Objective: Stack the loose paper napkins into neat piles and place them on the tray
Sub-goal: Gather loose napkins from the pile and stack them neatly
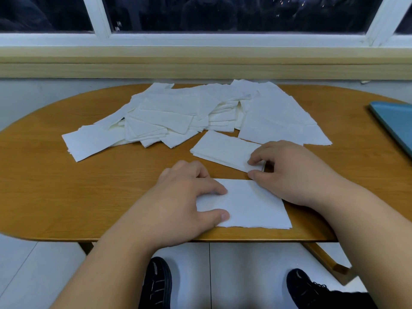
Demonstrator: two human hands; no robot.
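At the tabletop's (66, 186) near edge, a small napkin stack (254, 206), pinned flat under the left hand's (185, 197) straight fingers. Just beyond, a second stack (223, 150), near corner pinched and partly hidden by the right hand's (289, 170) curled fingers. Farther back, a loose napkin heap (189, 112); blue tray (395, 121) cut off at right.

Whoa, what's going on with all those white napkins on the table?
A person is sorting paper napkins at a wooden table. The left hand presses down one napkin near the front edge, while the right hand pinches the corner of a small stack just beyond it. A big loose pile lies farther back. The blue tray sits at the right, and no napkins show on the visible part.
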